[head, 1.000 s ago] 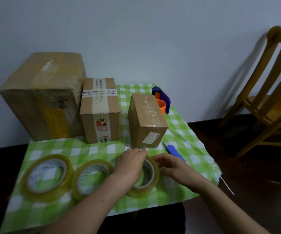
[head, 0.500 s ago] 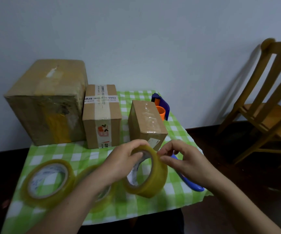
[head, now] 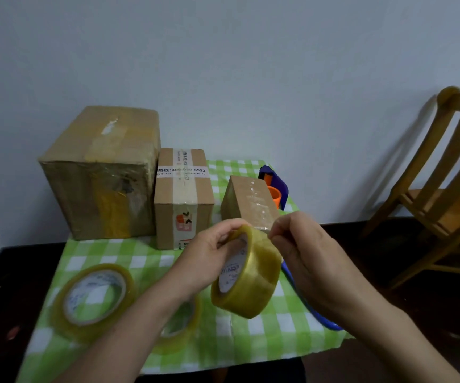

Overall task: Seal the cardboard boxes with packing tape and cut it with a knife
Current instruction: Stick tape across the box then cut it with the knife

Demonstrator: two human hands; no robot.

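Observation:
My left hand (head: 209, 252) holds a yellowish clear tape roll (head: 251, 280) upright above the table, fingers through its core. My right hand (head: 306, 255) pinches at the roll's top edge, where the tape's loose end seems to be. Three cardboard boxes stand behind: a large one (head: 98, 172) at the left, a medium one (head: 183, 194) with printed tape, and a small one (head: 248, 200) just beyond my hands. A blue knife (head: 317, 313) lies on the cloth under my right wrist, mostly hidden.
Two more tape rolls lie flat on the green checked cloth (head: 251, 335): one (head: 93, 299) at the left, another (head: 179, 324) partly under my left forearm. A blue and orange tape dispenser (head: 275, 186) stands behind the small box. A wooden chair (head: 444, 194) stands at the right.
The roll went from lying on the cloth to being held upright in the air. My right hand moved from beside it to pinching at its top edge. The view tilted up slightly.

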